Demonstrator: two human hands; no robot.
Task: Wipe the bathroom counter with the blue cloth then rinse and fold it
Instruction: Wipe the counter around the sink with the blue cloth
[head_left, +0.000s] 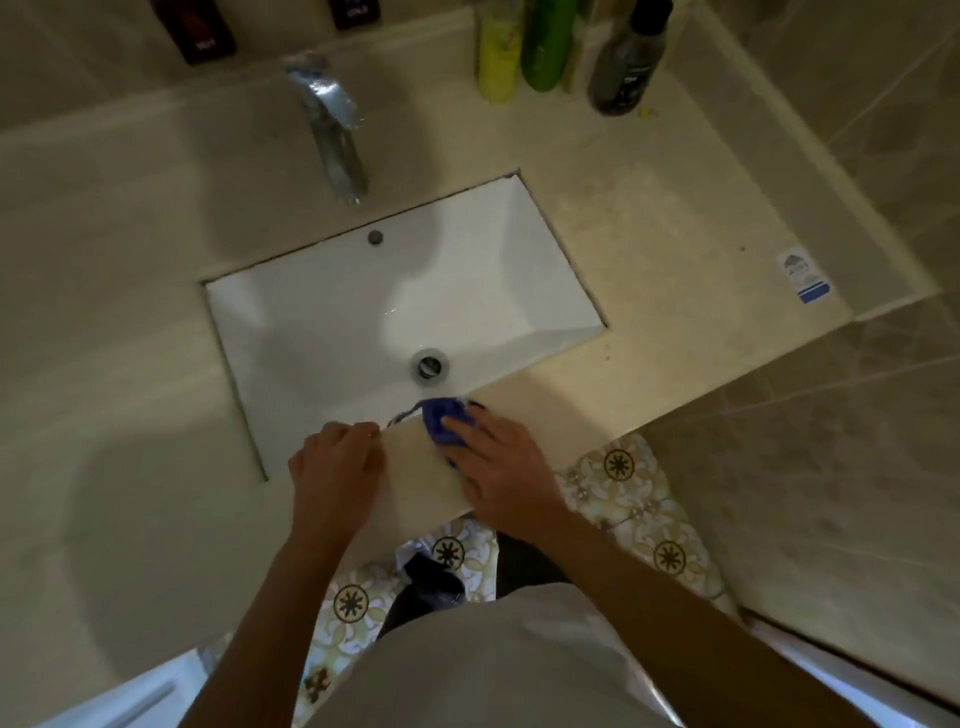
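Cloth under fingertips: our right hand (498, 467) lays straight fingers on the bunched blue cloth (441, 418), pressing it to the counter (649, 249) at its front strip. A thin corner of it trails toward the curled fingers of our left hand (337, 460); whether they pinch it, we cannot tell. Just beyond both sets of fingertips lies the sink (322, 322).

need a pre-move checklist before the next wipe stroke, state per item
1. Blue cloth under right hand: ok, the hand lies flat on it on the front counter strip.
2. Left hand free: cannot tell, it is curled at the sink edge, close to the cloth's tail.
3. Counter right of the sink open for wiping: ok, bottles stand only at the back.
4. Faucet off: ok, no stream visible.
5. Cloth damp enough: cannot tell.
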